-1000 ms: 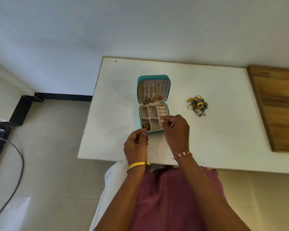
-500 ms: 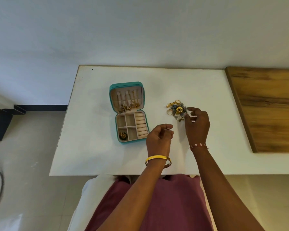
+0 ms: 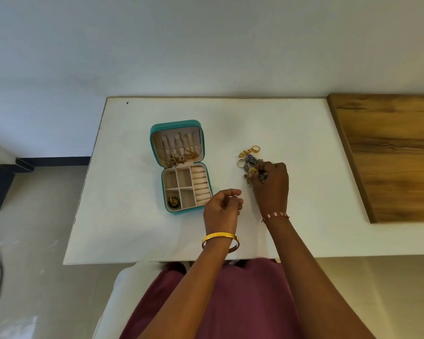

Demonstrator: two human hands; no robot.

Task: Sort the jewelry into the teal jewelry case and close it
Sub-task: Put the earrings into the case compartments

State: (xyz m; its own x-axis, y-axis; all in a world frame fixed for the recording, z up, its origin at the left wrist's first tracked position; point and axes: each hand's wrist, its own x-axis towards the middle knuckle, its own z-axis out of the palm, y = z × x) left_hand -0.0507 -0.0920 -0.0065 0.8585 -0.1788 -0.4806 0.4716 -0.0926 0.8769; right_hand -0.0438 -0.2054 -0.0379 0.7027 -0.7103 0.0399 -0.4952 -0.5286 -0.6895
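Teal jewelry case (image 3: 181,167) lies open on the white table (image 3: 132,228), lid (image 3: 176,133) folded back flat on the far side, tray toward the person. Lid lining cream, with a row of hooks; thin gold chains (image 3: 181,152) hang from them and bunch at the lid's lower edge, next to the hinge. Tray holds four small square compartments on the left and a column of cream ring rolls (image 3: 200,185) on the right. Near-left compartment contains one gold and dark green piece (image 3: 173,201); nothing visible in the other three squares or on the ring rolls. Loose jewelry pile (image 3: 249,159) sits on the table to the right of the case, well apart from it: gold rings at the far edge, blue-grey and gold pieces nearer. Right hand (image 3: 271,185), thread band at the wrist, is on the near side of the pile with fingers curled into the pieces, gripping some. Left hand (image 3: 222,209), gold bangle (image 3: 219,237) at the wrist, hovers just beside the case's near-right corner, fingers curled with tips together; cannot tell whether anything is held. Wooden board (image 3: 389,155) on the table's right side.
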